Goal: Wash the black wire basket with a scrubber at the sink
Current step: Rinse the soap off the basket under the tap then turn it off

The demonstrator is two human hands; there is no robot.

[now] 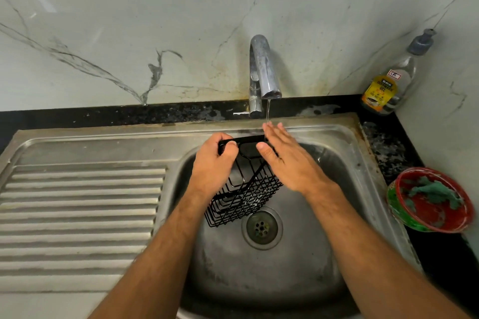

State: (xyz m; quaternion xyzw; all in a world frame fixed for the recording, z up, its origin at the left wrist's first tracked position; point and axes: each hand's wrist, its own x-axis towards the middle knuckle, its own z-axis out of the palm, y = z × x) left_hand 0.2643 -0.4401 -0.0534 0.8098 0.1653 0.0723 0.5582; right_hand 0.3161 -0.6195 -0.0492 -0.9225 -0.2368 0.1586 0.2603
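The black wire basket [243, 189] is gripped at its top rim by the curled left hand [212, 160], its long axis slanting toward lower left; the flat, straight-fingered right hand [287, 160] hides its right edge.

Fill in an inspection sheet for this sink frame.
Surface: steel sink with ribbed drainboard.
Job's things: black wire basket held over the bowl under a thin stream from the chrome tap; green scrubber in red-and-green bowl.
Clutter: clear dishwash gel bottle.
Grippers: left hand grips the basket's rim; right hand flat against it.
Cables: nothing seen.
Surroundings: marble-patterned wall.
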